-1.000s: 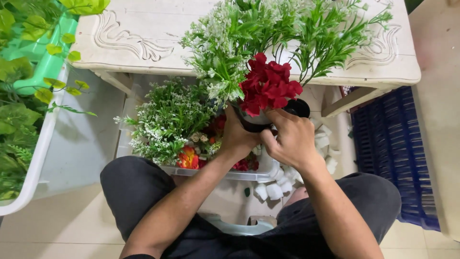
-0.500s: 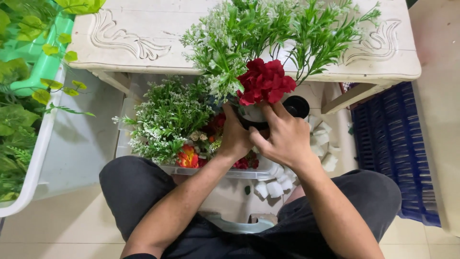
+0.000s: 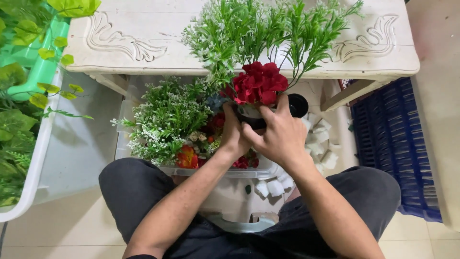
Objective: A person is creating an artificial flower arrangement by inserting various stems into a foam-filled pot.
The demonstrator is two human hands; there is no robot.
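Red flowers (image 3: 258,84) higher in black pot (image 3: 297,104)

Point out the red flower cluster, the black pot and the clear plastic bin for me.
red flower cluster (image 3: 258,84), head view, middle of the petals.
black pot (image 3: 299,104), head view, its round rim at right.
clear plastic bin (image 3: 215,171), head view, near front rim.

Bare forearms without sleeves, no rings or watch on either hand; dark grey trousers on both legs
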